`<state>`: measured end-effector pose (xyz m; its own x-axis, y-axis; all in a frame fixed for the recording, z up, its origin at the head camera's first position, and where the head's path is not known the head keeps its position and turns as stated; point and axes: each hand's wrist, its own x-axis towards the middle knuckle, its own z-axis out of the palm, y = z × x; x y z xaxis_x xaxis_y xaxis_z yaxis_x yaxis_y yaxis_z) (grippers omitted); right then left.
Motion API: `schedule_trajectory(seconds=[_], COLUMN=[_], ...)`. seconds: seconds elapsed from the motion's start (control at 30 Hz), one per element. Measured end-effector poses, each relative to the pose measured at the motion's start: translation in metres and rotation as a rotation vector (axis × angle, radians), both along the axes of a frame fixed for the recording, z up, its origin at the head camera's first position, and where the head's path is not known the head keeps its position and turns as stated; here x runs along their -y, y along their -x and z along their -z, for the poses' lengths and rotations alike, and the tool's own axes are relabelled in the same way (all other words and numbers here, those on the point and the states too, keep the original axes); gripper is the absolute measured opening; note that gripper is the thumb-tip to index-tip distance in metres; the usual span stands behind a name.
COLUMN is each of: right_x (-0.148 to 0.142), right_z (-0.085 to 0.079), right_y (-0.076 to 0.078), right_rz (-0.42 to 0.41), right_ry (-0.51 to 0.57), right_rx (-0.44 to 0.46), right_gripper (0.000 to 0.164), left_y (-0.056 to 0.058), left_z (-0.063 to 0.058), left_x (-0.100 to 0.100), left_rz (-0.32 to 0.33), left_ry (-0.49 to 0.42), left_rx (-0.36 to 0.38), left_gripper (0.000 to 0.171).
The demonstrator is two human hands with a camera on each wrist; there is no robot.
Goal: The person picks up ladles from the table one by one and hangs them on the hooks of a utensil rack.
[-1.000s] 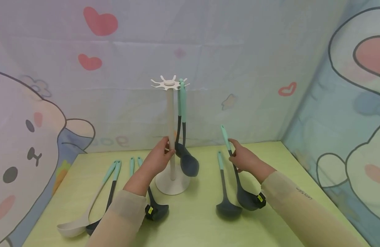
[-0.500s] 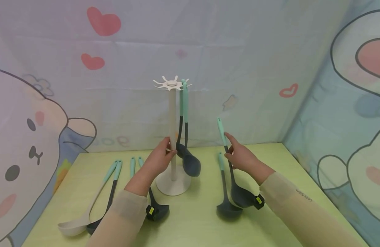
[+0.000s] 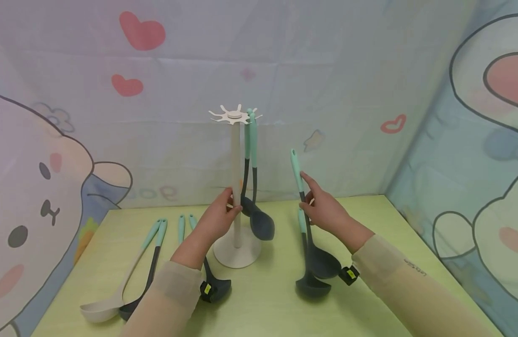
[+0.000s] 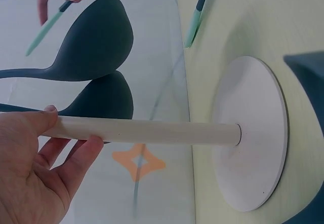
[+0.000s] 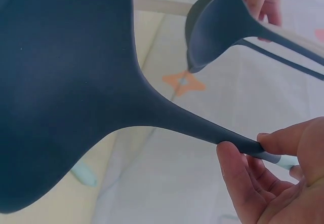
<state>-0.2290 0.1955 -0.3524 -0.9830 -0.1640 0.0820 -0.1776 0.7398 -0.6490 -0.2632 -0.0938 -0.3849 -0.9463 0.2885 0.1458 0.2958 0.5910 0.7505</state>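
In the head view my left hand grips the white post of a utensil stand, between thumb and fingers in the left wrist view. My right hand pinches a dark ladle by its shaft, just below the mint handle. This ladle is upright, bowl down, and its bowl fills much of the right wrist view. Two dark utensils with mint handles hang from the right side of the stand's hooked top; the front one is a ladle. Behind the held ladle, another dark ladle lies on the table, partly covered by it.
On the left of the yellow-green table lie a white ladle and a dark one. Another dark ladle and a mint handle lie partly behind my left arm. A printed cloth wall rises behind.
My right hand has raised the ladle and carried it left toward the stand, so it now overlaps the ladle lying there. My left hand keeps its grip on the post.
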Motion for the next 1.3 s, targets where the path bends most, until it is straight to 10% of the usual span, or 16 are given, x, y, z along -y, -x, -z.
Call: schedule_trajectory(seconds=[1.3], right_x=[0.041], right_z=[-0.048], right_y=[-0.03], right_rz=[-0.031], right_ry=[0.197], right_rx=[-0.168], right_gripper=[0.081], left_y=[-0.003], left_z=[-0.001], left_x=[0.0], left_rz=[0.005], left_ry=[-0.008], left_rx=[0.013], left_gripper=[0.041])
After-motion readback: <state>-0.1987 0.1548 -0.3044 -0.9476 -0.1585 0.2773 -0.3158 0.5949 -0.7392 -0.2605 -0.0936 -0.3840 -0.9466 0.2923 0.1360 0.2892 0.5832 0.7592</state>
